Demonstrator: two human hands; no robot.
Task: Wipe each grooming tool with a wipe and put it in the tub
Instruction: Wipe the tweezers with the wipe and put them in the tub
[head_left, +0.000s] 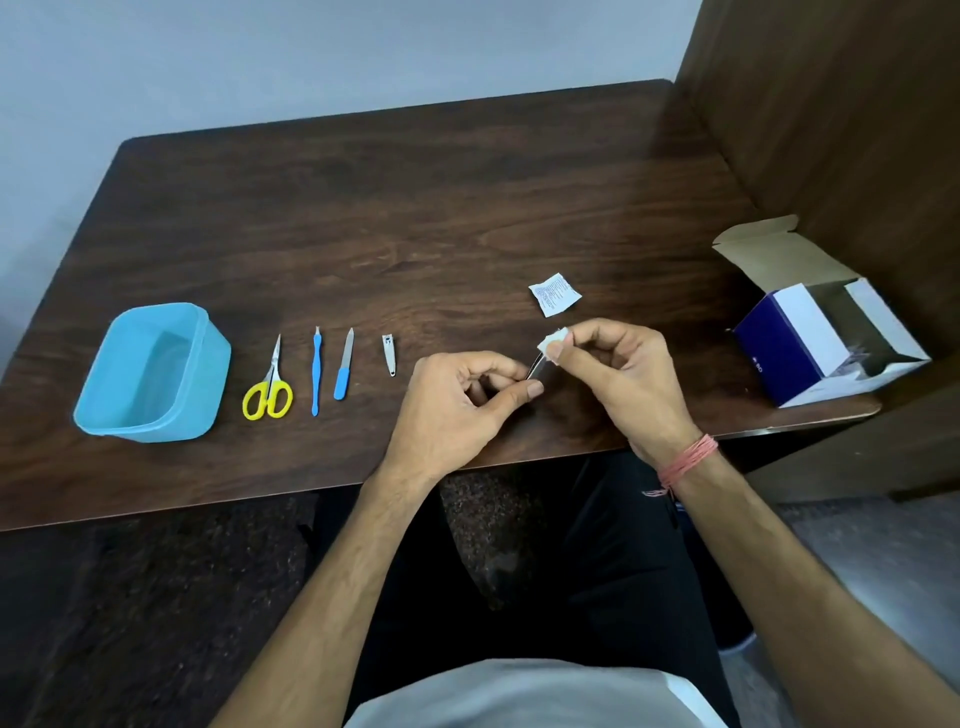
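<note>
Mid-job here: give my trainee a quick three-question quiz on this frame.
1. True or false: the blue tub already holds a tool.
2. Which tool on the table lies nearest the tub: A) nail clipper B) yellow scissors C) nail file?
3. What does the right hand pinch?

Key: 1 false. 2 B. 3 a white wipe, against the small metal tool that the left hand holds.

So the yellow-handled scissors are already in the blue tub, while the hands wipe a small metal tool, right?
Not quite. The head view shows the yellow-handled scissors lying on the table beside the blue tub, not in it. The left hand and right hand do wipe a small metal tool.
</note>
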